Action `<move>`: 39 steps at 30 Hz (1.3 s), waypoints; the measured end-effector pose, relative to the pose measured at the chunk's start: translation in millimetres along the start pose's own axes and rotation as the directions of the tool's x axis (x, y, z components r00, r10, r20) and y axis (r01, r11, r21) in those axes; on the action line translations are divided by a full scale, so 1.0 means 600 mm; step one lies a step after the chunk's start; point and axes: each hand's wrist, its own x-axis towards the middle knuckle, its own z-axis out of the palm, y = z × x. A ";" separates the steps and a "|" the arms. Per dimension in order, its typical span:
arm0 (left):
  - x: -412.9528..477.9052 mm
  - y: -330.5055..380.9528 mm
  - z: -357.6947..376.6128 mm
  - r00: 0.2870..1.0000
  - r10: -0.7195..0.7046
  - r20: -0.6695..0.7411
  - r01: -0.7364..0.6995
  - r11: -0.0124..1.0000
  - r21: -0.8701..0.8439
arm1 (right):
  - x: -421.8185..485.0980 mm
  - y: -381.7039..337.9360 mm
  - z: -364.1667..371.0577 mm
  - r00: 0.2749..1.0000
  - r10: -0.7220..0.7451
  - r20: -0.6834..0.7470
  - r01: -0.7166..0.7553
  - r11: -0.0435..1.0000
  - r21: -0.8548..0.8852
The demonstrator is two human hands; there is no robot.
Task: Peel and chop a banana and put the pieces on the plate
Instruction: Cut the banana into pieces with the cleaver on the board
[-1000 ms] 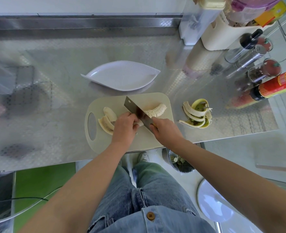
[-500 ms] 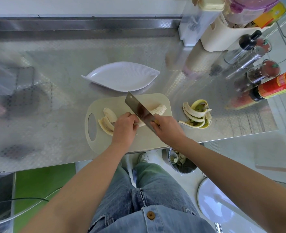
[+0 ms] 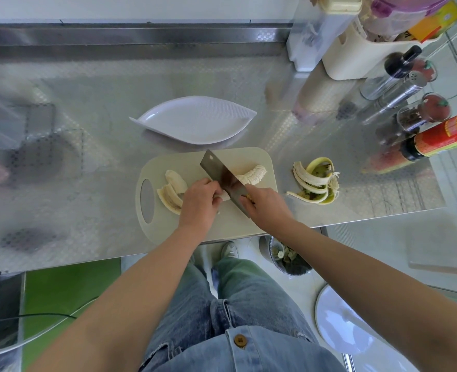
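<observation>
I'm mid-chop: my left hand [image 3: 199, 204] pinches the peeled banana [image 3: 251, 175], my right hand [image 3: 266, 206] grips the cleaver [image 3: 222, 175], and the next slice, I judge, needs a straight downward press.

No wording can be read. The dark-capped bottle with a red label [image 3: 447, 135] lying at the right edge of the counter bears yellow print too blurred to make out, and the yellow-orange box [image 3: 434, 21] shows only illegible marks.
</observation>
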 end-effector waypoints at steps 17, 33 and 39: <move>-0.001 0.003 -0.001 1.000 -0.007 -0.006 0.007 1.000 -0.002 | -0.007 -0.012 -0.029 0.999 -0.050 -0.013 0.049 0.996 -0.069; -0.001 0.001 0.000 1.000 -0.007 -0.009 0.007 1.000 -0.008 | -0.010 -0.010 -0.006 0.994 0.083 -0.069 -0.072 0.985 0.157; -0.004 0.003 -0.001 1.000 -0.019 -0.025 0.019 1.000 0.020 | -0.005 -0.009 -0.024 0.999 -0.032 -0.029 0.031 0.999 -0.015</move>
